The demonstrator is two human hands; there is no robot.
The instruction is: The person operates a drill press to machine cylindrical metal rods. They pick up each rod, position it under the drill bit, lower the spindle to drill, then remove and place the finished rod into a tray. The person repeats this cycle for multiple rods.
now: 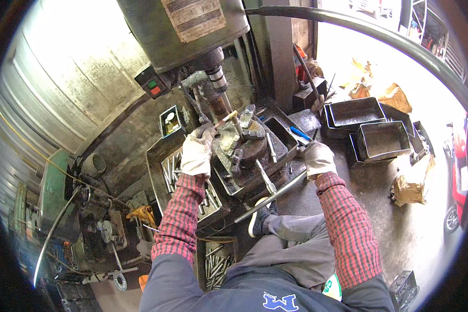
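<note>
My left hand point(196, 152), in a pale work glove, is closed on a tan wooden stick point(226, 119). The stick's far end reaches beside the drill bit point(234, 118) of a drill press point(187, 44). Beneath the bit, a metal clamping fixture point(242, 148) stands on the machine table, with metal shavings around it. My right hand point(320, 158), gloved too, is at the table's right side with its fingers curled; what they hold is hidden. A blue-handled tool point(300, 133) lies just beyond it. A long metal bar point(270, 196) slants from near my right wrist toward the lower left.
Metal pins lie in a tray point(156, 161) at the left and a lower bin point(198, 255). Dark metal boxes point(382, 140) stand on the floor at right, near a torn paper sack point(413, 182). A switch box point(152, 83) hangs by the drill head. A green machine point(57, 192) stands far left.
</note>
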